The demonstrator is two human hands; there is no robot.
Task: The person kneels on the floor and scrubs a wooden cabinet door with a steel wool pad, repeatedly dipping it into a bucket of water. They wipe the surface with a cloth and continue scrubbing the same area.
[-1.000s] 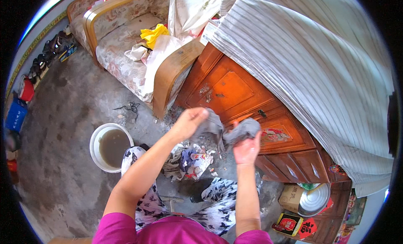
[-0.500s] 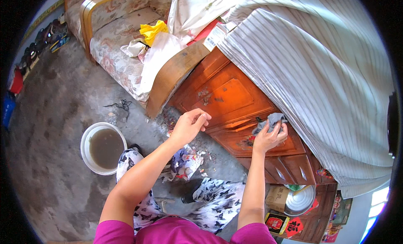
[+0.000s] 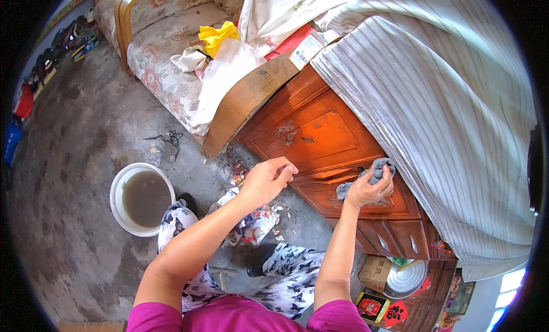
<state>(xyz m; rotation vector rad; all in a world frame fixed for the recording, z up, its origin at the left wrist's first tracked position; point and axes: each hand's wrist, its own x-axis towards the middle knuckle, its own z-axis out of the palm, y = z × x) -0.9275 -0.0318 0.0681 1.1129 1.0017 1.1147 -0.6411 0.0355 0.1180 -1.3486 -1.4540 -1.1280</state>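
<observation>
A crumpled grey rag point(image 3: 378, 170) is gripped in my right hand point(image 3: 370, 187), pressed against the front of a reddish-brown wooden cabinet point(image 3: 320, 135). One end of the rag trails out to the left over the lower door panel, beside scuffed marks. My left hand point(image 3: 267, 182) hovers by the cabinet's near edge, fingers curled in, and nothing shows in it. The upper panel has worn, peeled patches point(image 3: 287, 132). Left of my leg, a white bucket point(image 3: 114, 199) on the floor holds murky brown water point(image 3: 145, 199).
A striped cloth point(image 3: 423, 120) drapes over the cabinet top. Beyond stands a floral sofa point(image 3: 163, 75) with a wooden armrest point(image 3: 246, 106) and a yellow cloth point(image 3: 218, 37). Paper scraps point(image 3: 260, 223) litter the floor by my feet. A round metal lid point(image 3: 407, 278) and cardboard box point(image 3: 376, 273) are lower right.
My right hand has shifted the rag slightly, and its loose end now reaches farther left over the panel. My left hand has moved a little right and nearer. The view has shifted slightly.
</observation>
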